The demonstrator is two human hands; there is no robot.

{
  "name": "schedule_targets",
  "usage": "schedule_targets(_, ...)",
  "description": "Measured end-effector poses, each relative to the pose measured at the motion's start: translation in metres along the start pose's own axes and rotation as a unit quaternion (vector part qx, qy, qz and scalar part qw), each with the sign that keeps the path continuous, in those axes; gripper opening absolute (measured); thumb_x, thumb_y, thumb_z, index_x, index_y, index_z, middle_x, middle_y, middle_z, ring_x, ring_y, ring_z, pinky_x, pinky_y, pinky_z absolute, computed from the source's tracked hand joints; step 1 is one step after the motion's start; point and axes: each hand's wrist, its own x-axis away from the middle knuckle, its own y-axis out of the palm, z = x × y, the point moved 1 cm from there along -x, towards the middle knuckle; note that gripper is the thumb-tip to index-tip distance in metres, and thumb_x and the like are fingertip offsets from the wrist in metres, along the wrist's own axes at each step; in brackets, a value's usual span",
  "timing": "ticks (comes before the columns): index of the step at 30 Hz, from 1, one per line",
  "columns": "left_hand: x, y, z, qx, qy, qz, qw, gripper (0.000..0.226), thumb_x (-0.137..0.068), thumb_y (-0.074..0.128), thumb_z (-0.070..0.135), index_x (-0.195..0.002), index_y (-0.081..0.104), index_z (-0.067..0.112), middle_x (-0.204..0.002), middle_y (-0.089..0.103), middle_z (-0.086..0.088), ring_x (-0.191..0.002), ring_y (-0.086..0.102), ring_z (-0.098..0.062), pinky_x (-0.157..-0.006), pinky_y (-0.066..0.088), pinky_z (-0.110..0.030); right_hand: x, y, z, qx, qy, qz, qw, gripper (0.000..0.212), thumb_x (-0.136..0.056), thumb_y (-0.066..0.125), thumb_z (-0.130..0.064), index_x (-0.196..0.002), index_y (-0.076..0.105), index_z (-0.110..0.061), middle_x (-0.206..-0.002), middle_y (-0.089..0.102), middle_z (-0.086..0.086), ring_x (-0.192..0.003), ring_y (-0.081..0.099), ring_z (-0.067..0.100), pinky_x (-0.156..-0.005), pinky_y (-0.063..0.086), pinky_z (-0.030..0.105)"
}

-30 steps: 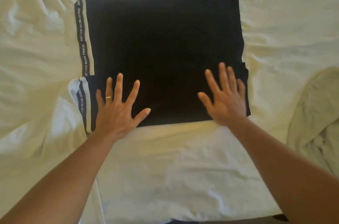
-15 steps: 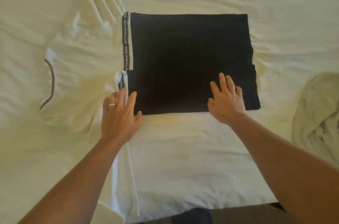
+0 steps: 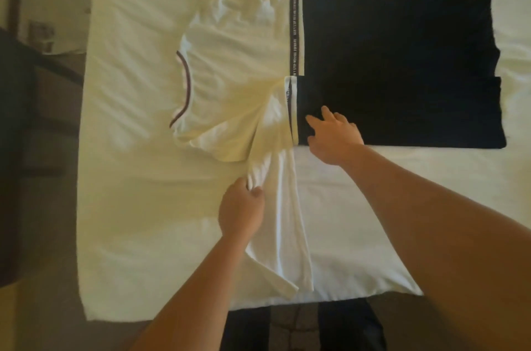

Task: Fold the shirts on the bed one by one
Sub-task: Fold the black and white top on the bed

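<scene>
A folded black shirt [image 3: 402,63] with a lettered white-and-black band along its left edge lies flat on the bed at upper right. My right hand [image 3: 333,135] rests with straight fingers on its near left corner. Left of it lies a crumpled white shirt [image 3: 230,86] with a dark-trimmed neckline, one part trailing toward the bed's front edge. My left hand [image 3: 241,207] grips a bunch of the white shirt's fabric near the middle of the bed.
The bed [image 3: 129,207] is covered by a wrinkled cream sheet. Its left and front edges are in view, with brown floor [image 3: 43,322] beyond. Dark furniture [image 3: 11,149] stands at the far left. My dark-trousered legs [image 3: 344,327] are at the front edge.
The view has swung left, bringing the white shirt and bed edge into sight. My left hand left the black shirt and took hold of the white shirt. My right hand slid to the black shirt's left corner.
</scene>
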Motion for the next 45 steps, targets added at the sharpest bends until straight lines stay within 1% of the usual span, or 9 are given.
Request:
schedule_targets(6,-0.051,-0.052,0.049,0.110,0.129,-0.097,0.981,0.036,-0.092,0.069,0.030,-0.070,0.047,0.012,-0.067,0.045,0.000,-0.063,0.042,-0.018,-0.059,0.032,-0.031,-0.008,-0.021,-0.001,-0.017,-0.001,0.004,1.000,0.047,-0.103,0.045,-0.029,-0.149,0.042,-0.027,-0.149,0.045,0.009,-0.127,0.051,0.035,-0.098,0.047,0.043)
schedule_targets(10,-0.108,-0.096,0.104,0.182,0.146,-0.090,0.968,0.029,-0.087,0.072,0.035,-0.077,0.054,0.014,-0.070,0.045,-0.004,-0.065,0.042,-0.015,-0.063,0.034,-0.032,-0.019,-0.033,0.005,-0.030,-0.002,-0.004,1.000,0.032,-0.103,0.046,-0.027,-0.131,0.060,-0.024,-0.125,0.064,0.005,-0.101,0.063,0.024,-0.073,0.045,0.030)
schedule_targets(17,-0.181,-0.156,0.146,0.265,0.108,0.012,0.958,0.031,-0.074,0.073,0.043,-0.069,0.049,0.023,-0.065,0.044,0.005,-0.060,0.043,-0.017,-0.059,0.031,-0.030,-0.038,-0.056,0.005,-0.099,0.003,-0.007,0.995,0.025,-0.101,0.051,-0.034,-0.103,0.070,-0.018,-0.095,0.071,0.003,-0.080,0.066,0.017,-0.075,0.055,0.032)
schedule_targets(23,-0.198,-0.143,0.065,0.048,0.121,0.116,0.985,0.055,-0.089,0.046,0.064,-0.118,0.059,0.018,-0.116,0.062,-0.009,-0.109,0.057,-0.034,-0.091,0.047,-0.047,-0.064,-0.089,-0.046,-0.356,0.002,0.045,0.934,0.030,-0.099,0.059,-0.035,-0.122,0.063,-0.016,-0.095,0.066,-0.002,-0.079,0.067,0.013,-0.069,0.055,0.027)
schedule_targets(26,-0.201,-0.129,0.033,-0.194,0.197,0.125,0.953,0.056,-0.103,0.030,0.051,-0.143,0.044,0.015,-0.147,0.045,-0.015,-0.133,0.042,-0.041,-0.100,0.042,-0.058,-0.080,-0.089,-0.069,-0.339,-0.035,0.074,0.937,0.053,-0.096,0.063,-0.035,-0.143,0.045,-0.022,-0.107,0.065,0.000,-0.080,0.063,0.010,-0.066,0.049,0.025)
schedule_targets(29,-0.204,-0.124,0.008,-0.240,0.202,0.094,0.945,0.063,-0.105,0.027,0.054,-0.160,0.018,0.025,-0.168,0.016,-0.005,-0.151,0.021,-0.033,-0.115,0.027,-0.055,-0.098,-0.087,-0.080,-0.379,-0.016,0.067,0.923,0.061,-0.094,0.066,-0.043,-0.145,0.042,-0.019,-0.114,0.062,0.002,-0.081,0.061,0.010,-0.063,0.046,0.022)
schedule_targets(36,-0.215,-0.125,-0.017,-0.310,0.258,0.127,0.906,0.070,-0.101,0.026,0.059,-0.159,0.025,0.019,-0.166,0.028,-0.007,-0.146,0.036,-0.030,-0.106,0.033,-0.050,-0.124,-0.105,-0.087,-0.366,-0.033,0.075,0.927,0.027,-0.094,0.066,-0.043,-0.094,0.068,-0.016,-0.089,0.066,-0.001,-0.076,0.064,0.015,-0.066,0.051,0.027)
schedule_targets(40,-0.214,-0.122,-0.007,-0.293,0.250,0.160,0.909,0.069,-0.095,0.040,0.054,-0.152,0.038,0.015,-0.159,0.039,-0.010,-0.138,0.044,-0.034,-0.102,0.034,-0.050,-0.132,-0.122,-0.079,-0.519,0.016,0.108,0.848,0.032,-0.094,0.067,-0.044,-0.094,0.063,-0.012,-0.087,0.066,0.004,-0.073,0.063,0.016,-0.068,0.054,0.030)
schedule_targets(45,-0.221,-0.123,0.008,-0.308,0.286,0.192,0.887,0.072,-0.092,0.048,0.054,-0.148,0.041,0.011,-0.153,0.043,-0.017,-0.137,0.043,-0.042,-0.098,0.036,-0.052,-0.141,-0.121,-0.085,-0.513,0.000,-0.036,0.857,0.027,-0.090,0.073,-0.031,-0.105,0.069,-0.008,-0.091,0.075,0.006,-0.081,0.074,0.024,-0.066,0.058,0.029)
